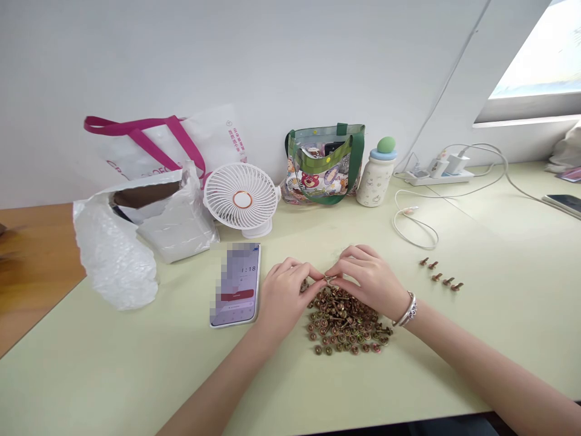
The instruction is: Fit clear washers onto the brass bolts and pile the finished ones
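Note:
Above a pile of brass-coloured bolts (345, 321), the fingertips of my two hands meet at one small bolt (327, 279). My left hand (288, 293) pinches it between thumb and index finger from the left. From the right, my right hand (370, 275) does the same, with a silver bracelet (408, 309) at the wrist. Fingers hide much of the held bolt. Many pieces in the pile lie heads up near its front edge. Off to the right, several separate bolts (436, 277) lie in two short rows.
Left of the pile lies a phone (240, 287) with a lit screen. Behind stand a white fan (242, 197), an opened plastic package (122, 242), a clear bag with green handles (324, 166) and a bottle (376, 175). A power strip (438, 177) trails a white cable (413, 245) across the table.

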Demonstrator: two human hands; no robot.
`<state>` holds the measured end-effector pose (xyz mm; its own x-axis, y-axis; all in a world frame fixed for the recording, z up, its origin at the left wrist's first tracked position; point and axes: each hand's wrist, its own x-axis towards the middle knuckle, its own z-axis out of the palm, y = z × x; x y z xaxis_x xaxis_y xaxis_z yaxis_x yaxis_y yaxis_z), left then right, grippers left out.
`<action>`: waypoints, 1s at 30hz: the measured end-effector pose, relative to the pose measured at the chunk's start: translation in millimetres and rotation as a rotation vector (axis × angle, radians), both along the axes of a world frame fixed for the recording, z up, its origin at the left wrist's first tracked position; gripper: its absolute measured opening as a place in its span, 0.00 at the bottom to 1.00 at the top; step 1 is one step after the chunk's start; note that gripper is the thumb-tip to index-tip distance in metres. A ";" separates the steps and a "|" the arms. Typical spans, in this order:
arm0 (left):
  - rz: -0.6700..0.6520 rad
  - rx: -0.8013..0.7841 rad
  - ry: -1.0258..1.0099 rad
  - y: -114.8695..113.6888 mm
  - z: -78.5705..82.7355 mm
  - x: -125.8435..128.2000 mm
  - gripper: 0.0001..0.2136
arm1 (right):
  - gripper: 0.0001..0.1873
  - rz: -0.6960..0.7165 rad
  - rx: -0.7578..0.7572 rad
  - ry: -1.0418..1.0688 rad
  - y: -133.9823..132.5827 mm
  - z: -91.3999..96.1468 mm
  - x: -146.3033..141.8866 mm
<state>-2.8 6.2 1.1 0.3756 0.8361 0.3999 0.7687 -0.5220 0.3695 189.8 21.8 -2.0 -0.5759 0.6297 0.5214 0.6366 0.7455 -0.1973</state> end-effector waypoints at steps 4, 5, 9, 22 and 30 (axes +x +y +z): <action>0.001 -0.041 -0.014 -0.4 0.6 0.8 0.05 | 0.04 0.032 -0.001 -0.019 1.6 -0.5 1.8; 0.002 -0.051 -0.022 -0.6 0.8 1.0 0.05 | 0.04 0.033 -0.013 -0.018 2.1 -0.5 2.3; 0.010 -0.105 -0.054 -1.9 1.8 1.8 0.04 | 0.05 0.056 -0.064 -0.004 4.6 0.9 5.7; -0.004 -0.197 -0.120 -4.0 8.3 4.4 0.03 | 0.08 0.173 -0.033 0.005 7.9 4.9 12.6; 0.007 -0.189 -0.123 -3.6 8.6 6.0 0.03 | 0.09 0.163 0.001 -0.025 6.6 7.5 12.6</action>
<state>3.2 2.6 9.7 0.3275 0.9029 0.2786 0.7149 -0.4295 0.5517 202.4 28.4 5.5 -0.6830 0.5262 0.5066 0.5117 0.8396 -0.1823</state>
